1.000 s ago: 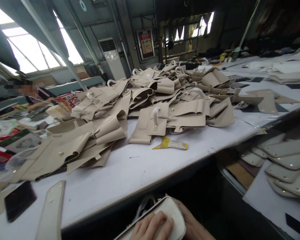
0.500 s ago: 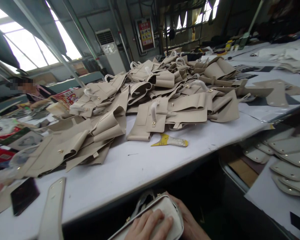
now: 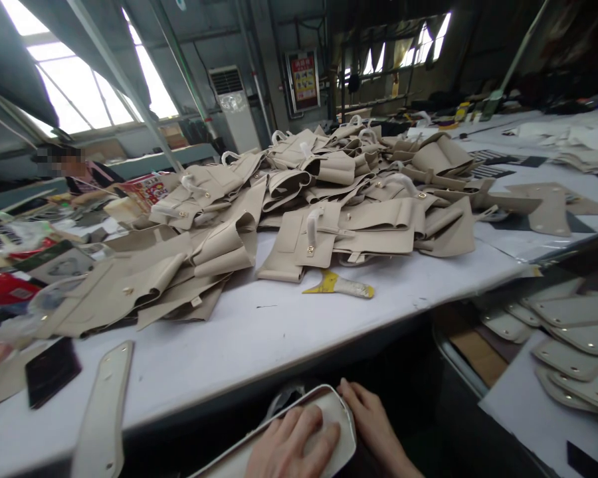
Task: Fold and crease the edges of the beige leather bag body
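Piling beyond pouch, seemingly leather panels.

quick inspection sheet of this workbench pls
surface: white table, bare along the front edge
job's things: white padded piece, below the table edge
clutter: heap of beige cut pieces, yellow-tipped tool, black card, beige strap
hands: left hand flat on the white padded piece; right hand at its end, grip unclear
cables: nothing seen
surroundings: standing air conditioner, red poster, another person far left, beige flaps lower right
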`<state>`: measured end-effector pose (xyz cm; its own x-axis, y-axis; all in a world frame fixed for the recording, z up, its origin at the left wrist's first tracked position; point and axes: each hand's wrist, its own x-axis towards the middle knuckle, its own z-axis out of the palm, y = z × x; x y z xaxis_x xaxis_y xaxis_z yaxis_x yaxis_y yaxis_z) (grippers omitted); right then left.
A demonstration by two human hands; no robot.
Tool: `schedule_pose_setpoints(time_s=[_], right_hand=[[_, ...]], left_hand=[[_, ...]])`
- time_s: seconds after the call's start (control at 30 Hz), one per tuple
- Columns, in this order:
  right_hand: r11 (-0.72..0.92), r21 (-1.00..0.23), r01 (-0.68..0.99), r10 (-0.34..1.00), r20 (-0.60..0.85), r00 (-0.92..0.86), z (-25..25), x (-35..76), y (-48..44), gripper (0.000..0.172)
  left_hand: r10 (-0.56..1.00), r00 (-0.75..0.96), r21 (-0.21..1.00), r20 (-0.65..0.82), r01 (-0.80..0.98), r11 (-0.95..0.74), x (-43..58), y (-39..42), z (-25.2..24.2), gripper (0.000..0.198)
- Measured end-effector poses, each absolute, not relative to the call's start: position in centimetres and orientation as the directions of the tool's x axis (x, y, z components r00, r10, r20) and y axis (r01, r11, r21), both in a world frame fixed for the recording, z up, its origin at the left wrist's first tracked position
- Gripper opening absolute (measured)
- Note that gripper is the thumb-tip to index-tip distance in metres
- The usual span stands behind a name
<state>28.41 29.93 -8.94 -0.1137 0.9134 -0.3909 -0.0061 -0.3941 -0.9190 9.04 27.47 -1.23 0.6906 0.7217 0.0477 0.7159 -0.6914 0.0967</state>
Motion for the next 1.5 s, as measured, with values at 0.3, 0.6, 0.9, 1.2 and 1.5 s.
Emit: schedule_pose_setpoints(time_s=[0.3, 0.6, 0.9, 1.2, 1.5], right_hand=[[0.079, -0.496, 0.865, 0.958, -0.202, -0.204, 1.6, 29.2, 28.4, 0.019], [0.103, -0.287, 0.952, 0.965, -0.205, -0.166, 0.3, 27.0, 29.4, 0.033], [-0.003, -0.415, 0.91, 0.979, -0.188, -0.083, 0.5, 26.0, 28.2, 0.034], [-0.171, -0.753, 0.636, 0.974, -0.228, -0.008, 0.7, 26.2, 26.7, 0.033], [-0.082, -0.715, 0.694, 0.994, -0.114, 0.0, -1.4, 26.1, 26.1, 0.048]], left_hand=[[0.785, 0.612, 0.258, -0.097, 0.777, -0.574, 10.8, 27.3, 2.4, 0.026], [0.77, 0.569, 0.382, -0.289, 0.806, -0.452, 10.8, 28.1, 4.2, 0.027], [0.709, 0.679, 0.352, -0.189, 0.721, -0.597, 10.1, 28.4, 4.2, 0.023], [0.814, 0.58, 0.674, 0.03, 0.59, -0.445, 8.9, 32.9, 2.4, 0.039], [0.724, 0.669, 0.805, -0.169, 0.518, -0.291, 9.8, 36.1, 0.6, 0.039]])
